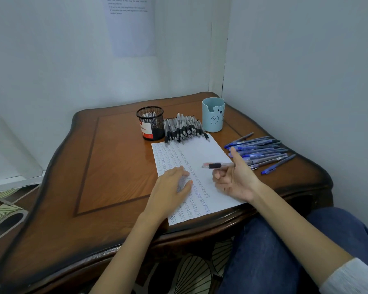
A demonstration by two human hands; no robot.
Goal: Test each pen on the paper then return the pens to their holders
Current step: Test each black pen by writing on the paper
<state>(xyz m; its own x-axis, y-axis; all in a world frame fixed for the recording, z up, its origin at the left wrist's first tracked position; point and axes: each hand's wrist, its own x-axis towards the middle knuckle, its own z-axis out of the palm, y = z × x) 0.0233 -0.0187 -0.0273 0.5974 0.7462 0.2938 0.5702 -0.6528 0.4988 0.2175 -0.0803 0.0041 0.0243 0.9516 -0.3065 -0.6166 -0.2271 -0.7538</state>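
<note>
- The right hand is holding a black-grip pen with a clear barrel. The pen is lying roughly level above the paper with its tip pointing left. The thumb is sticking upward and the other fingers are curling in under the barrel.
- The paper is lying on the table in front of the person. Rows of small pen marks are covering its left and lower parts, and its upper right is staying white.
- The left hand is resting flat on the paper's left side, fingers nearly straight and pressing the sheet down, gripping nothing.
- A pile of black pens is lying at the far edge of the paper, some tips overlapping the sheet.
- A spread of blue pens is lying on the table just right of the paper, beyond the right hand.
- A black mesh holder is standing upright to the left of the black pens, and a pale blue bear cup is standing upright to their right.
- A printed sheet is hanging on the wall behind the table.
- A leg in blue jeans is showing below the right forearm, with a grey sleeve at the lower right corner.
</note>
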